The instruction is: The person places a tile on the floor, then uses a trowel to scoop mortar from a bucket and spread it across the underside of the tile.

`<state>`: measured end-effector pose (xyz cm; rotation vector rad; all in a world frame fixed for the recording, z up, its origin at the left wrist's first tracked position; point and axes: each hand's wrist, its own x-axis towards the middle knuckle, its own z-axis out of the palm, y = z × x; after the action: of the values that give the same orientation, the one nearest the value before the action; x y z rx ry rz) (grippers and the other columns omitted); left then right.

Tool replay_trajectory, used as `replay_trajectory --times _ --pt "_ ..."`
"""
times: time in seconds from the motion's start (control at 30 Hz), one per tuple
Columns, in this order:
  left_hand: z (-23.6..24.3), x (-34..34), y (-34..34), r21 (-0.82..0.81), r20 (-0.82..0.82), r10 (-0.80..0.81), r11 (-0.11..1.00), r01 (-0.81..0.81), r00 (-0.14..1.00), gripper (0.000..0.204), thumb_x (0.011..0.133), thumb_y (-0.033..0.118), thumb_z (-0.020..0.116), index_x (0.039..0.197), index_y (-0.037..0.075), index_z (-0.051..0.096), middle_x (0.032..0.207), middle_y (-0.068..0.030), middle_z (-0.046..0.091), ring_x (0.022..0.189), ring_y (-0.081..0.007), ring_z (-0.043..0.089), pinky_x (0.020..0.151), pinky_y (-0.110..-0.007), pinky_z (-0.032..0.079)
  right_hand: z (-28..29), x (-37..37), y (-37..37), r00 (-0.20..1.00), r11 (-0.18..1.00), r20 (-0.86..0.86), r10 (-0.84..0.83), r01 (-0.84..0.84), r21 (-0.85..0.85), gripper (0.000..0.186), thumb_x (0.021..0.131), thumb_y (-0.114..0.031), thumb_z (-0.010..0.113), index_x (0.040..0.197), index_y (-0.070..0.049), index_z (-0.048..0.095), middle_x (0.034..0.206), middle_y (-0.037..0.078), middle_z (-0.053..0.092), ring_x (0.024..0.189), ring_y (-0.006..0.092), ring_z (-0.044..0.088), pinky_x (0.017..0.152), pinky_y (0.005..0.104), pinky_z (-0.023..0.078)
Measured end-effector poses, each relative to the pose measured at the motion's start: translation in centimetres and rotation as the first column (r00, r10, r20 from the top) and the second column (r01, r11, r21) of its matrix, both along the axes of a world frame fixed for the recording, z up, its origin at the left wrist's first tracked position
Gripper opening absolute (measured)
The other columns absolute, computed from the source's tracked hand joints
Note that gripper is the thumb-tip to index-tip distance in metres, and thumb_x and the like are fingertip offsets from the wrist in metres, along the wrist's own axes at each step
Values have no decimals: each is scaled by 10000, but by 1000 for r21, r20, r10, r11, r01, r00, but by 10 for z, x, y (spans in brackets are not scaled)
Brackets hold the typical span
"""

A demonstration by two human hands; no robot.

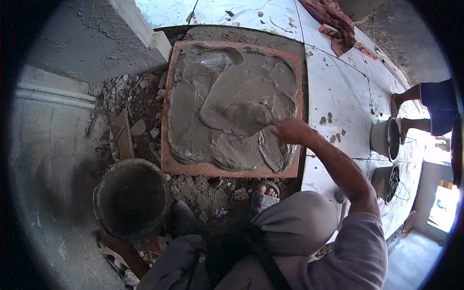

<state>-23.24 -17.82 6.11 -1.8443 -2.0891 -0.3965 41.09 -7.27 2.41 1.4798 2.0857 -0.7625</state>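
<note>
The tile [193, 169] is mostly covered in cement [241, 82], smoothing seems left; a trowel [256, 117] is gripped by the right hand [293, 130], three o'clock; at eight, the left hand [114, 241] can't be seen clearly enough to tell

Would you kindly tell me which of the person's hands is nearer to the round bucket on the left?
Left: the left hand is at the near edge of the round bucket; the right hand is farther away, at the right side of the wet mortar.
</note>
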Motion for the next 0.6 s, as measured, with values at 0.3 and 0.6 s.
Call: replay_trajectory --times 0.3,0.6 --pt "51 103 50 -185 971 235 854 -487 42 518 955 414 351 1039 -64 531 1030 -170 574 926 -243 553 817 -382 452 -68 43 42 840 805 -455 -296 476 355 365 927 -273 351 934 45 531 822 231 583 777 351 588 698 446 426" --pt "42 70 33 -149 983 177 929 -340 55 516 952 418 372 1068 -58 534 1070 -161 571 934 -240 559 826 -362 451 27 -28 113 950 960 -238 -203 146 -237 545 920 -486 314 1091 -30 559 806 161 626 630 243 614 669 407 483"
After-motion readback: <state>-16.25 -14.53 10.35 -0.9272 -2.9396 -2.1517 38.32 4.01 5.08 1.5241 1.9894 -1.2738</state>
